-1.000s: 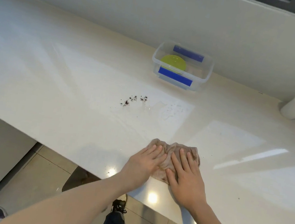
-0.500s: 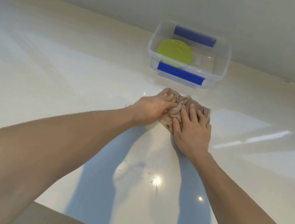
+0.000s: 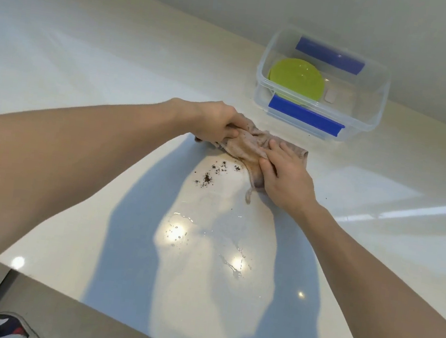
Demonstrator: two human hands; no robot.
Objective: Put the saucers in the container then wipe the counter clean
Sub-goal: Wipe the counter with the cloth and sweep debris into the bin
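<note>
A beige cloth [image 3: 245,146] lies bunched on the glossy white counter [image 3: 87,73]. My left hand [image 3: 217,124] grips the cloth's left end with curled fingers. My right hand [image 3: 283,173] presses flat on its right part. Dark crumbs [image 3: 211,174] are scattered on the counter just in front of the cloth, between my arms. Behind the cloth stands a clear container [image 3: 378,84] with blue clips, and green saucers [image 3: 297,81] lie inside it.
A wet streak [image 3: 231,254] glistens on the counter nearer to me. The counter's front edge [image 3: 103,312] runs across the bottom, with floor and a shoe [image 3: 7,325] below. A wall rises behind the container.
Both hands pushed the cloth away from me toward the container, then over the crumbs. Now the left hand has bunched up its end and the crumbs show in front of the cloth.
</note>
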